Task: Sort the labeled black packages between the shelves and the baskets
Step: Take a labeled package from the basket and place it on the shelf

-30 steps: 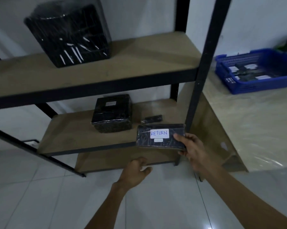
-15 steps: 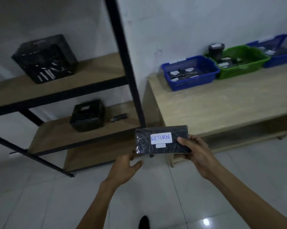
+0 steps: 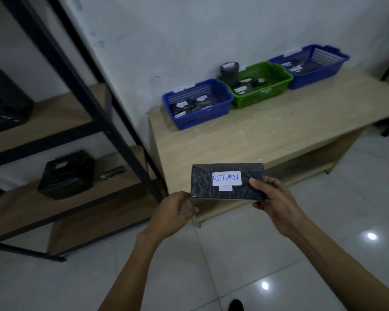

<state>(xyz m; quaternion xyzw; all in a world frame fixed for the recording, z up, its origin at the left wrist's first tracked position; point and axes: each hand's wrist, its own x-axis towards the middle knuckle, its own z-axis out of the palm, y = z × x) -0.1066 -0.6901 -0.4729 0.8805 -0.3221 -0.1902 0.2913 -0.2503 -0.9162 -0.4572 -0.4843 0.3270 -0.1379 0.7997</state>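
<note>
My right hand (image 3: pixel 275 199) grips the right end of a flat black package (image 3: pixel 204 185) with a white label reading RETURN, held in the air in front of the wooden table (image 3: pixel 267 135). My left hand (image 3: pixel 174 212) sits at the package's lower left corner with fingers loosely curled; whether it touches the package is unclear. On the table stand a near blue basket (image 3: pixel 213 115), a green basket (image 3: pixel 276 89) and a far blue basket (image 3: pixel 323 71), each with black packages inside. A boxy black package (image 3: pixel 66 173) sits on the lower shelf (image 3: pixel 21 205).
The black metal shelf frame (image 3: pixel 92 108) stands to the left of the table. Another wrapped black package (image 3: pixel 5 102) is on the upper shelf, and a small dark item (image 3: pixel 112 172) lies on the lower one. White tiled floor (image 3: pixel 233 265) lies below.
The view has swung right from the shelves toward the table and baskets. The RETURN package has moved with my right hand away from the shelf, and my left hand has risen to its corner.
</note>
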